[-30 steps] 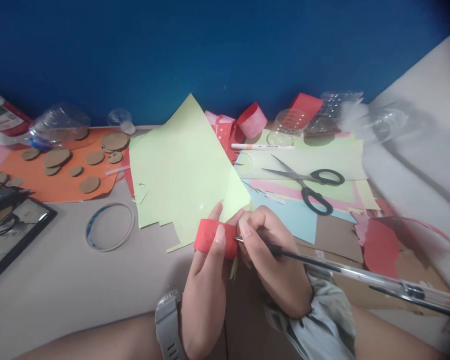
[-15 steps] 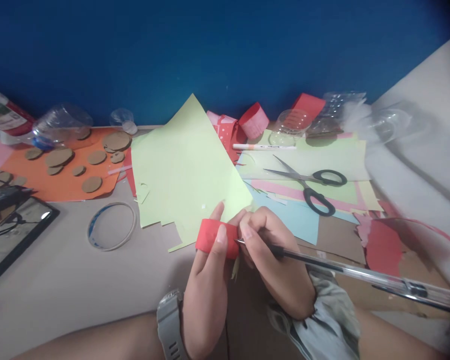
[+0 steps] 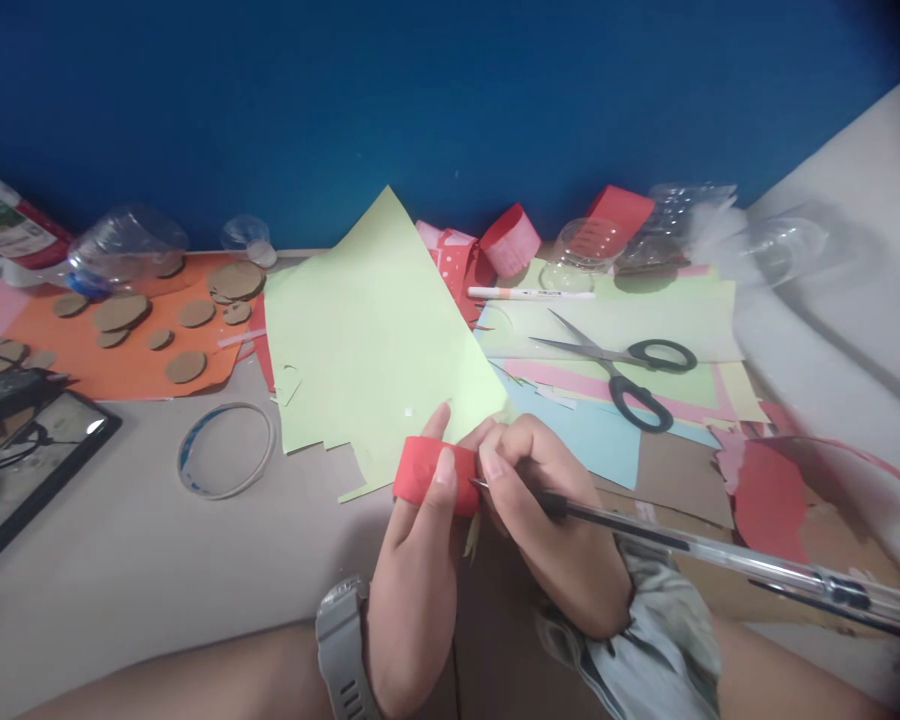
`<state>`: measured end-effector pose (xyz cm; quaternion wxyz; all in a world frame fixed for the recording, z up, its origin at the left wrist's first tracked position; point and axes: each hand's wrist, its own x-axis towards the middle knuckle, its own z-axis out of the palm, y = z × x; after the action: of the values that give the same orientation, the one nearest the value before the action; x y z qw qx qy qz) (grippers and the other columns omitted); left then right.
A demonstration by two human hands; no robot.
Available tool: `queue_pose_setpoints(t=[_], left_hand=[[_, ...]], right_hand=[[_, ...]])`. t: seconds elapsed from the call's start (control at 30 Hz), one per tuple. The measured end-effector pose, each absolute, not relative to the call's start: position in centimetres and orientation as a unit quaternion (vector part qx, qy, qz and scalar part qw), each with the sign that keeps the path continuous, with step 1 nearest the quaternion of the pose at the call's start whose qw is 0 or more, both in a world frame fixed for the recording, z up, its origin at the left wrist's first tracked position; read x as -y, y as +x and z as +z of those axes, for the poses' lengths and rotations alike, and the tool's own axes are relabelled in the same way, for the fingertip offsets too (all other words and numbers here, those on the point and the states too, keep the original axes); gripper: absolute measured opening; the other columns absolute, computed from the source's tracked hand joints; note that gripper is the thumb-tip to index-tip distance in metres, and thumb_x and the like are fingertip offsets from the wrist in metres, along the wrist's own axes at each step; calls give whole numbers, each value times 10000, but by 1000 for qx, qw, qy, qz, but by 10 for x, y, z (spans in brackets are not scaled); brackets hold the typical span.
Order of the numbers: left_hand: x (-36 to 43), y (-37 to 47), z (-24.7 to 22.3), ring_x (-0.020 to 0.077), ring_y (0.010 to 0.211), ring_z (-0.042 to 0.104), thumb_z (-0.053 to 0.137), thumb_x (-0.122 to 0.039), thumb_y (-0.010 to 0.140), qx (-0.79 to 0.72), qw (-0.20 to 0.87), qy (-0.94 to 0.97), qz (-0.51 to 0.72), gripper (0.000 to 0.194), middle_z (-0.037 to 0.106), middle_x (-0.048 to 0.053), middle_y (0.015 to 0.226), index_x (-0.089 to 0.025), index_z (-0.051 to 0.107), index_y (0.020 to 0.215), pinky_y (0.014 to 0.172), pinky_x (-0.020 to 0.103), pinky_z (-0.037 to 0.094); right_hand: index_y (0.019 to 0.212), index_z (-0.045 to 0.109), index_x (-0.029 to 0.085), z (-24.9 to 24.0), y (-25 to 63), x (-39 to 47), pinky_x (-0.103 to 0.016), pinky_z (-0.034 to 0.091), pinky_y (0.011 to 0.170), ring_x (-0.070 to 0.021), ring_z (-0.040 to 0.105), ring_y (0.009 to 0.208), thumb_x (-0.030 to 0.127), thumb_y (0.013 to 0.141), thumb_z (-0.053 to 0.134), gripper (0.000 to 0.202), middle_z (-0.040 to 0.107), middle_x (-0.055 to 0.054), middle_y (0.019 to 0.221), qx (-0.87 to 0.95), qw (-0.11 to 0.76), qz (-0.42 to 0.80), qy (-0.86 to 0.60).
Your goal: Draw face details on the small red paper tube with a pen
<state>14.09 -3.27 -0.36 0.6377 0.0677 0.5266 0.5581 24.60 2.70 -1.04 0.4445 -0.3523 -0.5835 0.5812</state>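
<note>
A band of red paper point(image 3: 421, 470) curves around the fingers of my left hand point(image 3: 416, 590), whose thumb presses on its front. My right hand point(image 3: 544, 500) grips a clear-barrelled pen point(image 3: 720, 550), and the metal tip meets the right end of the red band. Some fingers of my right hand are hidden behind the thumb and the band. Just below the band, between the hands, a thin pale-green paper strip point(image 3: 472, 537) hangs down. A large light-green paper sheet point(image 3: 375, 330) with a jagged cut edge lies right beyond my hands.
Black-handled scissors point(image 3: 615, 358) lie partly open on coloured sheets at the right, below a white marker point(image 3: 529, 294). Cardboard discs point(image 3: 186, 367) rest on orange paper point(image 3: 135, 375) at the left. A tape ring point(image 3: 226, 451) and a dark-framed tablet point(image 3: 67, 450) lie nearer. A blue wall point(image 3: 420, 100) stands behind.
The view has shifted very slightly. My hands, the red paper band and the pen keep the same hold and position.
</note>
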Motion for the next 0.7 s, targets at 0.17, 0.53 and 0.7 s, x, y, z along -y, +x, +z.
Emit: queue_pose_setpoints(t=[0.17, 0.53, 0.7], left_hand=[[33, 141, -3, 283, 1534, 581, 666, -598, 1043, -512, 643, 67, 565, 541, 733, -40, 1540, -474, 604, 1566, 1360, 481, 335], [32, 142, 0, 262, 1476, 640, 633, -538, 1081, -494, 652, 53, 573, 567, 802, 4, 1440, -417, 541, 1627, 1334, 461, 363], [32, 141, -1, 268, 1491, 622, 632, -576, 1068, -513, 649, 64, 558, 582, 797, 3, 1440, -435, 541, 1625, 1316, 457, 393]], right_hand=[[791, 487, 258, -12, 247, -26, -318, 327, 558, -134, 349, 537, 394, 1116, 643, 385, 458, 70, 637, 566, 449, 602, -340], [812, 483, 255, -14, 247, -23, -317, 319, 558, -120, 361, 519, 343, 1142, 593, 358, 458, 76, 648, 570, 448, 598, -340], [823, 494, 259, -15, 247, -22, -324, 339, 576, -131, 390, 541, 342, 1147, 571, 344, 486, 63, 673, 580, 450, 583, -349]])
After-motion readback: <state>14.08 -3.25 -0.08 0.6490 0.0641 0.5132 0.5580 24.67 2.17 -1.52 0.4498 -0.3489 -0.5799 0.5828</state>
